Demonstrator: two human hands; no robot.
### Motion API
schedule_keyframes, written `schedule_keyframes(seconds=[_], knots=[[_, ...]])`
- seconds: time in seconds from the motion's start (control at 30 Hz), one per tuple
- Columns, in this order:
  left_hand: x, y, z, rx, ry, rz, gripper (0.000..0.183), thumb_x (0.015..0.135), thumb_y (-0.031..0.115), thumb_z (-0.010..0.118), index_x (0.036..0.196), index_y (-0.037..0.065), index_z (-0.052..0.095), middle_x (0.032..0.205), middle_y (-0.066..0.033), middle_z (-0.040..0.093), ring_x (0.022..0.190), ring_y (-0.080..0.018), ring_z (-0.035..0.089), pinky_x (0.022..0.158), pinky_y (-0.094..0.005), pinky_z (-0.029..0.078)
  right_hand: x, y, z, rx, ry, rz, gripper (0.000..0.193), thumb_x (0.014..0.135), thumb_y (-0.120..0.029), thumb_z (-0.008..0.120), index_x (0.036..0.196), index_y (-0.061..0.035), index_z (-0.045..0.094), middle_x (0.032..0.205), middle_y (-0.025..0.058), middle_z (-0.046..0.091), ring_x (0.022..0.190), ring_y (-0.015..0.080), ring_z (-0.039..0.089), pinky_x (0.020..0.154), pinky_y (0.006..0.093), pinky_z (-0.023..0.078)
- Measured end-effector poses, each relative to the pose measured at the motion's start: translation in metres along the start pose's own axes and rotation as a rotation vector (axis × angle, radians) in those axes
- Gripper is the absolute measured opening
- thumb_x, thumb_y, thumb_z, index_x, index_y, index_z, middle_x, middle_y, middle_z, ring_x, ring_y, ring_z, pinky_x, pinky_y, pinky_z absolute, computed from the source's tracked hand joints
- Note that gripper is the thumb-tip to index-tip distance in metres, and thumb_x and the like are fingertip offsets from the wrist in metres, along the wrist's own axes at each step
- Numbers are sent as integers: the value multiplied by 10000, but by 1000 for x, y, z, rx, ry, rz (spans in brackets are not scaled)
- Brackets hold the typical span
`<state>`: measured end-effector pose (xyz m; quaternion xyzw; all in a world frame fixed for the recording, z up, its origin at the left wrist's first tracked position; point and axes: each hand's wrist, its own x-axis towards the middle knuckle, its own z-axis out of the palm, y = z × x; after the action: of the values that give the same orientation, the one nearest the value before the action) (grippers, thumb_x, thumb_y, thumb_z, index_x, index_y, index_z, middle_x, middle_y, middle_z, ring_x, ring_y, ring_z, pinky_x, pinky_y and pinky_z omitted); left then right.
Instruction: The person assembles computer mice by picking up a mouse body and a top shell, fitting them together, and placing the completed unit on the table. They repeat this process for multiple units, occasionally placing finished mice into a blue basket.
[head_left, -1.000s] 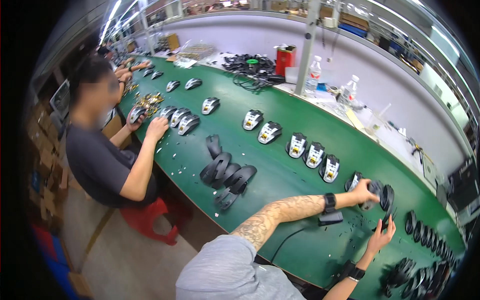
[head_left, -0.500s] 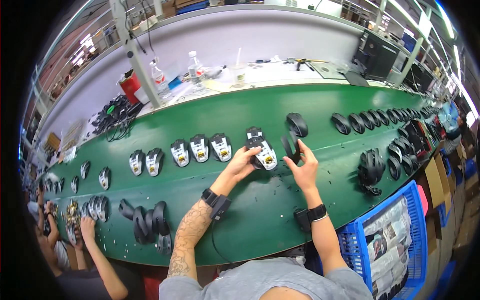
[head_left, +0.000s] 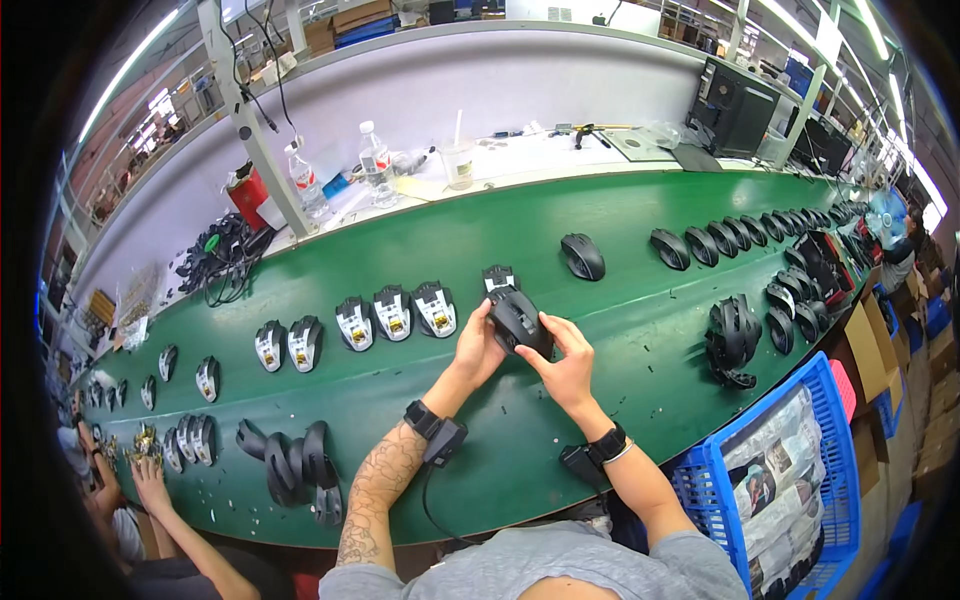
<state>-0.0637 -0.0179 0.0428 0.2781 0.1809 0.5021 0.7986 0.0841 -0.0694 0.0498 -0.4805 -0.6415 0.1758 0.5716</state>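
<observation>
Left of the blue basket (head_left: 848,470), the left grip (head_left: 481,346) and right grip (head_left: 567,362) both clasp a black mouse (head_left: 517,320) above the green counter (head_left: 480,232); farther left of the basket stand silver-bodied mice (head_left: 392,312).

Downward fisheye view, head-worn

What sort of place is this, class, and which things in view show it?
Probably an electronics assembly workshop: a long green workbench, a row of computer mice without top covers, and a co-worker's hand at the same workbench.
</observation>
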Motion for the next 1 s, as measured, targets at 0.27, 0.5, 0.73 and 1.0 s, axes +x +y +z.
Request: schedule_keyframes(seconds=[0.27,0.5,0.73,1.0], knots=[[-5,-23,1,383,54,129,429,934,326,408,1300,164,255,1228,-81,430,1149,-195,454,931,-359,411,1,1,2,-11,18,46,534,657,-114,791,1112,60,572,1072,141,565,919,194,595,804,297,506],[-7,-23,12,504,100,234,663,741,34,697,1232,136,263,1139,-103,468,1040,-198,504,845,-346,464,-4,2,3,-176,-20,-23,536,623,-150,784,1111,-23,603,1094,138,565,1013,283,526,865,364,445],[-5,-15,11,252,269,240,624,687,-48,685,1172,138,340,1050,-68,522,945,-199,567,783,-325,511,-10,30,18,209,12,252,493,799,-285,661,1179,4,535,1130,127,549,989,243,530,891,348,421],[-8,-5,11,200,191,199,463,711,-8,671,1103,74,440,1020,-66,557,939,-185,581,811,-324,502,-8,29,7,1097,-160,870,334,881,-344,546,981,-25,548,964,70,582,872,155,535,814,308,431]])
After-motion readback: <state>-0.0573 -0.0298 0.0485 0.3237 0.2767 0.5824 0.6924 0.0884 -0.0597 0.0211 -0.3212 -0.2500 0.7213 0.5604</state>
